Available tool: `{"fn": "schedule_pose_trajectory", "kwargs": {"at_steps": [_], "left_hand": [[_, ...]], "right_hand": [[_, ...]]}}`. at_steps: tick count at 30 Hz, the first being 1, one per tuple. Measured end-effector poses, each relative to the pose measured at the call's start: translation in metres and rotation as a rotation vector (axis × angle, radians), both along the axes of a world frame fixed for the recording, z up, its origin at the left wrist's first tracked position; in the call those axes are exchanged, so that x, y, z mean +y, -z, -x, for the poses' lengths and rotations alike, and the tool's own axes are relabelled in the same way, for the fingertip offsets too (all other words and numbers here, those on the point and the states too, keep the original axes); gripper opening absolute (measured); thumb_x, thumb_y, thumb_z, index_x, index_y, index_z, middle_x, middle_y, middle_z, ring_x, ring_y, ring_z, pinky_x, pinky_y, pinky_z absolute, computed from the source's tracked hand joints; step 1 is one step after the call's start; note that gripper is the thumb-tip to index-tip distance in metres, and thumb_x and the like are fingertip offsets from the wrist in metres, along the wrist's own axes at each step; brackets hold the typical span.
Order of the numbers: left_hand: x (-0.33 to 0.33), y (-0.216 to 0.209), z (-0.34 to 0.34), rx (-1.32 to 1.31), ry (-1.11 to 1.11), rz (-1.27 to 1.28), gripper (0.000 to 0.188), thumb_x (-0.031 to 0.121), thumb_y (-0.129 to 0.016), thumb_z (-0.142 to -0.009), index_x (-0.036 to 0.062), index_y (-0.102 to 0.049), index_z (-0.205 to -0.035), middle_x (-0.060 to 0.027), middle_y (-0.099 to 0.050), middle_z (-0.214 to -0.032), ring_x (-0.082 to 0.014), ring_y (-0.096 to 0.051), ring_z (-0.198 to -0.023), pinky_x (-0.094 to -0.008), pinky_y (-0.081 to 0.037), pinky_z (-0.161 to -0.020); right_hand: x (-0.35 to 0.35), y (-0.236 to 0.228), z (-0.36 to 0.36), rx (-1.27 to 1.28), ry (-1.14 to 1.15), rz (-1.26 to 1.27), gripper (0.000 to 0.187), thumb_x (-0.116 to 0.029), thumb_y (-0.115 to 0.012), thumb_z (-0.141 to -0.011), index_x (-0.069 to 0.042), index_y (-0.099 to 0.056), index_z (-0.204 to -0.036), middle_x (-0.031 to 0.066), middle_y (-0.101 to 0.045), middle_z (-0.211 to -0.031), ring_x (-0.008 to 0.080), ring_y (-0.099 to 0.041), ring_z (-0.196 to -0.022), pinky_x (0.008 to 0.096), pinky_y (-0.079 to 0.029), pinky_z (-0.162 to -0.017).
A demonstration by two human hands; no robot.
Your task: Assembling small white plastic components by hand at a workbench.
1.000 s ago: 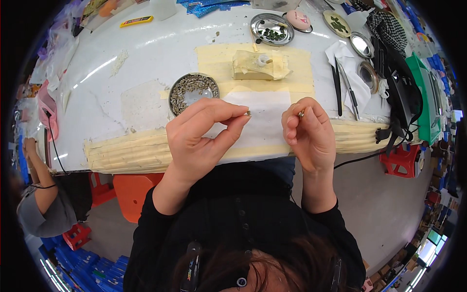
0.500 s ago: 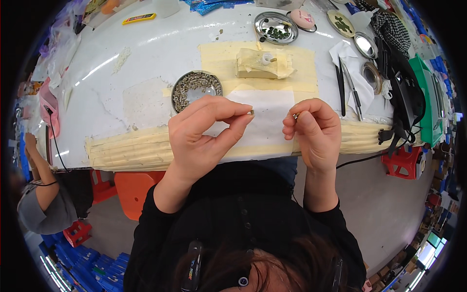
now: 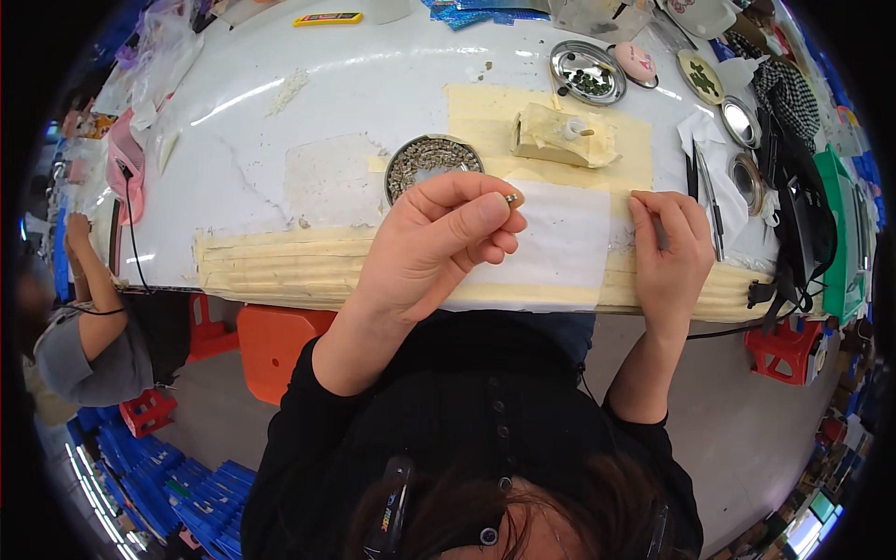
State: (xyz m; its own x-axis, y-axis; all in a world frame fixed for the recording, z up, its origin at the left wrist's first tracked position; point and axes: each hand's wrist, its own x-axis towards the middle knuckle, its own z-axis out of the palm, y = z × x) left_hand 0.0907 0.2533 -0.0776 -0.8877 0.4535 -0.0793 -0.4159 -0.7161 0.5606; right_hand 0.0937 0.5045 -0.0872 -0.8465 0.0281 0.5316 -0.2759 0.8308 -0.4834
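Between the thumb and index finger of my left hand [image 3: 439, 238] is a tiny silvery metal piece [image 3: 511, 199], too small to name more closely. This hand is closed and held up over the near edge of the worktable. Just behind it stands a round dish [image 3: 388, 180] with many small metallic bits [image 3: 431, 154] inside, partly covered by my fingers. My right hand [image 3: 677, 247] is lowered at the right border of the white paper [image 3: 569, 233], its thumb and index fingertips together. Whatever those fingertips may hold is hidden.
Behind the paper sits a tape-wrapped block [image 3: 546, 135] with a small white cup. Tweezers [image 3: 715, 219] lie at right by a white cloth [image 3: 695, 131]. Farther back are a metal plate [image 3: 611, 91] of dark green pieces and several tins. Another person's arm [image 3: 82, 266] shows far left.
My right hand has moved right and down to the paper's border, away from the left. My left hand has rolled over, still pinching its metal piece. The whole view has shifted.
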Motion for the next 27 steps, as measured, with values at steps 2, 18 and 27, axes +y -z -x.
{"fn": "schedule_pose_trajectory", "kwargs": {"at_steps": [2, 18, 27], "left_hand": [[0.000, -0.001, -0.002, -0.013, 0.026, 0.041, 0.015, 0.012, -0.059, -0.097, 0.0021, -0.064, -0.108, -0.0080, -0.065, -0.093, -0.0111, -0.060, -0.078, -0.0206, -0.052, -0.067], [0.004, -0.008, -0.006, 0.142, -0.098, 0.172, 0.015, 0.005, -0.065, -0.092, -0.0015, -0.067, -0.106, -0.0087, -0.070, -0.093, -0.0137, -0.067, -0.080, -0.0216, -0.056, -0.071], [0.015, -0.016, -0.004, 1.079, -0.743, 1.129, 0.018, -0.005, -0.078, -0.073, 0.0001, -0.071, -0.090, -0.0092, -0.067, -0.080, -0.0180, -0.065, -0.068, -0.0274, -0.051, -0.059]], "right_hand": [[0.000, 0.000, 0.000, 0.004, -0.005, -0.018, 0.009, -0.004, -0.072, -0.081, -0.002, -0.069, -0.089, 0.0076, -0.063, -0.085, 0.0239, -0.058, -0.077, 0.0341, -0.046, -0.066], [-0.019, -0.017, -0.010, 0.107, -0.137, 0.245, 0.009, 0.002, -0.073, -0.080, 0.001, -0.070, -0.089, 0.0091, -0.065, -0.081, 0.0184, -0.062, -0.071, 0.0276, -0.049, -0.065], [-0.050, -0.025, -0.015, 0.022, -0.407, 0.463, 0.014, 0.005, -0.074, -0.076, 0.001, -0.071, -0.090, 0.0088, -0.066, -0.078, 0.0187, -0.061, -0.070, 0.0267, -0.048, -0.063]]}}
